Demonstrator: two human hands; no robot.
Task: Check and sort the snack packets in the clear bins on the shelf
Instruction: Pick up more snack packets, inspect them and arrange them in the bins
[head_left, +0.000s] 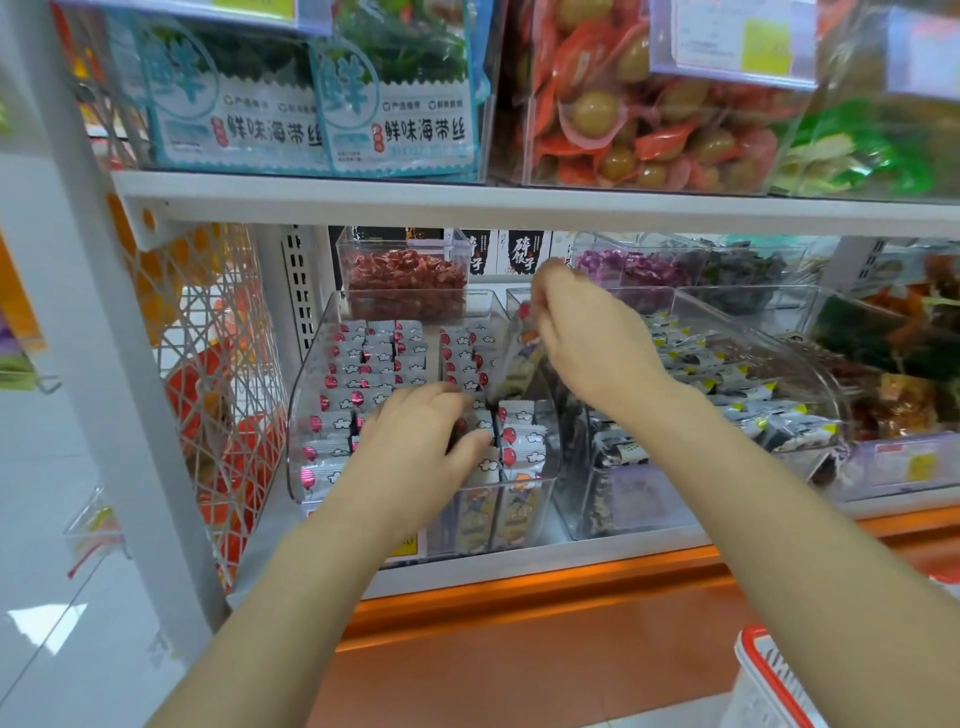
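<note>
A clear bin (306, 395) on the lower shelf holds rows of small grey-white snack packets (363, 358) with red balloon prints. My left hand (421, 441) rests inside it near the front, fingers curled over dark packets between the rows. Above the bin's right wall, my right hand (587, 332) pinches a snack packet (519, 358) by its top edge, and the packet hangs down, blurred. The neighbouring clear bin (826, 374) on the right contains dark packets (737, 384) with yellow corners.
A smaller bin of red snacks (405, 275) stands behind, with bins of purple and dark packets (675, 270) further right. The upper shelf (519, 205) carries seaweed packs and orange egg packets. A white mesh side panel (208, 364) stands left; a red-rimmed basket (769, 675) sits bottom right.
</note>
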